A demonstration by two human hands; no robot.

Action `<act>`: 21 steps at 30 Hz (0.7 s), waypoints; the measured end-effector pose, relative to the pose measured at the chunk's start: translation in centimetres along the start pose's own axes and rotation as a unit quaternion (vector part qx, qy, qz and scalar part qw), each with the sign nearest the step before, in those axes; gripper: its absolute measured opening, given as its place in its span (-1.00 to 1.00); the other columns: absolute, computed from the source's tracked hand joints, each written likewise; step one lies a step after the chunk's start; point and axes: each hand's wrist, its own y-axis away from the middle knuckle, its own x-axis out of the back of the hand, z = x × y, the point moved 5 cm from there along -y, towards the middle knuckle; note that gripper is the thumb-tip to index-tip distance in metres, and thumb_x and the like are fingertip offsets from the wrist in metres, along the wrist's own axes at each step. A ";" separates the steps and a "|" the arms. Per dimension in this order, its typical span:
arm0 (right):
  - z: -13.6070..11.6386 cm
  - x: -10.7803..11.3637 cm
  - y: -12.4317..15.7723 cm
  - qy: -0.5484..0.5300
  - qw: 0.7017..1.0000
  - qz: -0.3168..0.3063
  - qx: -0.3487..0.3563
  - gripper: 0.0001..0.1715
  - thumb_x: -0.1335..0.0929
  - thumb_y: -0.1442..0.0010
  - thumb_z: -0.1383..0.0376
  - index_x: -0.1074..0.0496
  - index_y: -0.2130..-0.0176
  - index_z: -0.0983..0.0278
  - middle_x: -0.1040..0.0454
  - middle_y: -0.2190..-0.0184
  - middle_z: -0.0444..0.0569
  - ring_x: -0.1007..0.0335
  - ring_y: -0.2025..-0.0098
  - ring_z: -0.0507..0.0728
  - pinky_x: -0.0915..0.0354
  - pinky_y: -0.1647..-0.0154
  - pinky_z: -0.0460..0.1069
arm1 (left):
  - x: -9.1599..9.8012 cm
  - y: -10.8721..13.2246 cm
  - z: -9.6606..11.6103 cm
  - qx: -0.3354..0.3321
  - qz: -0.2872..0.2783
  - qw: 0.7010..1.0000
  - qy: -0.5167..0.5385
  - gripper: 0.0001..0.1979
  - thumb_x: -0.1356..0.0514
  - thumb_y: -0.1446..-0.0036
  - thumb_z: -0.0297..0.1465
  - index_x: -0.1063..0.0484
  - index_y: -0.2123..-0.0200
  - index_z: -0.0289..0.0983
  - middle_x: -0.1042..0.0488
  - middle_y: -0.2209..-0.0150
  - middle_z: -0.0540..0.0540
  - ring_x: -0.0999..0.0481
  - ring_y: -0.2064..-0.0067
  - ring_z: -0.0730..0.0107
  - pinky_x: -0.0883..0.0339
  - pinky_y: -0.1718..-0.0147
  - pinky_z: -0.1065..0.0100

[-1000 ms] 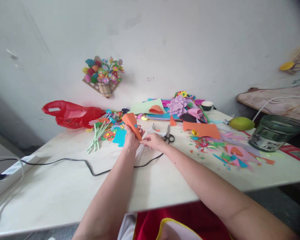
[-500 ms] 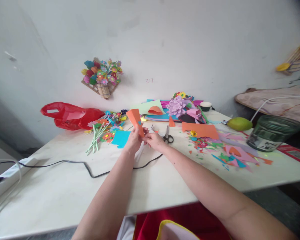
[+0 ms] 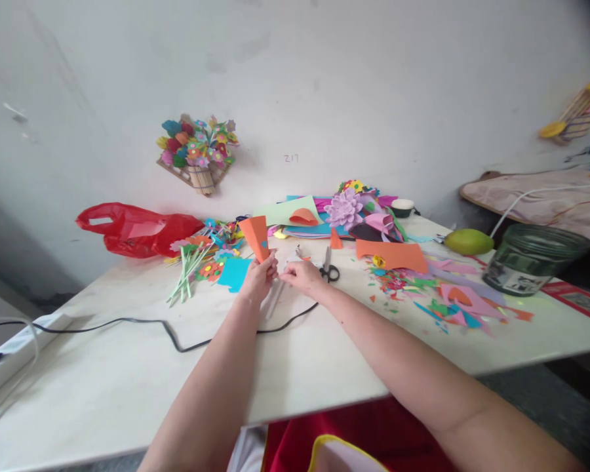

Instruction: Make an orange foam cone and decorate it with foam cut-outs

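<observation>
My left hand [image 3: 258,279] is closed on the narrow lower end of an orange paper cone [image 3: 256,237], holding it upright above the white table [image 3: 128,373]. A small blue spot shows on the cone's side. My right hand [image 3: 302,275] rests on the table just to the right, its fingers drawn together near a white glue gun [image 3: 295,257]; whether it grips the gun is unclear. Black scissors [image 3: 328,267] lie right beside my right hand.
A black cord [image 3: 142,322] runs leftward across the table. Behind lie a red plastic bag [image 3: 137,228], green sticks with paper flowers [image 3: 196,259], a stack of coloured sheets [image 3: 295,213], paper scraps [image 3: 437,295], a green fruit [image 3: 469,242] and a glass jar [image 3: 531,260].
The cone has been turned from tilted to more upright. My right hand has let go of the cone's tip and dropped to the table by the glue gun.
</observation>
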 end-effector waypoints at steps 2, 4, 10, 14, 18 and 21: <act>0.3 0.1 -0.1 -0.016 1.000 0.013 -0.004 -0.83 -0.36 -0.07 0.21 -0.48 0.44 0.26 -0.47 0.55 -0.14 -0.34 0.44 0.03 -0.09 0.43 -0.11 | 0.2 0.0 0.0 0.012 0.004 1.000 -0.014 -0.65 -0.35 0.18 -0.37 -0.33 0.31 -0.33 -0.06 0.67 0.19 0.03 0.69 0.73 0.17 0.74 0.61; 0.2 0.3 -0.2 -0.011 1.000 0.022 0.002 -0.78 -0.34 -0.10 0.18 -0.46 0.45 0.26 -0.46 0.55 -0.13 -0.32 0.44 0.03 -0.08 0.44 -0.11 | 0.3 0.0 -0.1 0.024 0.006 0.999 -0.024 -0.66 -0.35 0.18 -0.35 -0.32 0.35 -0.33 0.04 0.68 0.22 0.09 0.70 0.74 0.27 0.76 0.61; -0.6 1.2 0.0 0.100 0.993 0.057 0.011 -0.63 -0.15 -0.26 0.23 -0.44 0.40 0.25 -0.47 0.49 -0.06 -0.30 0.42 0.06 -0.01 0.43 -0.07 | 0.6 -0.1 -0.4 0.043 0.008 0.999 -0.021 -0.66 -0.32 0.13 -0.31 -0.17 0.50 -0.28 0.13 0.70 0.24 0.17 0.71 0.73 0.32 0.77 0.60; -0.6 1.4 0.1 0.112 0.991 0.071 0.024 -0.57 -0.17 -0.25 0.17 -0.42 0.51 0.24 -0.45 0.56 -0.05 -0.28 0.48 0.07 0.03 0.46 -0.05 | 0.4 0.1 -0.4 0.057 0.008 0.998 -0.021 -0.58 -0.32 0.14 -0.29 -0.05 0.57 -0.24 0.16 0.71 0.24 0.18 0.72 0.71 0.33 0.77 0.58; -0.3 1.5 0.2 0.096 0.991 0.088 0.030 -0.54 -0.19 -0.23 0.12 -0.41 0.56 0.24 -0.43 0.60 -0.05 -0.27 0.51 0.06 0.04 0.49 -0.06 | 0.2 0.3 -0.3 0.060 0.017 0.997 -0.035 -0.56 -0.32 0.14 -0.27 -0.03 0.58 -0.24 0.15 0.71 0.23 0.16 0.72 0.71 0.33 0.77 0.57; -0.2 1.6 0.3 0.058 0.993 0.098 0.026 -0.64 -0.23 -0.22 0.18 -0.43 0.50 0.24 -0.46 0.56 -0.07 -0.31 0.48 0.05 -0.01 0.49 -0.08 | 0.2 0.4 -0.4 0.055 0.016 0.998 -0.041 -0.53 -0.32 0.13 -0.22 -0.03 0.59 -0.25 0.12 0.72 0.21 0.15 0.72 0.70 0.32 0.76 0.57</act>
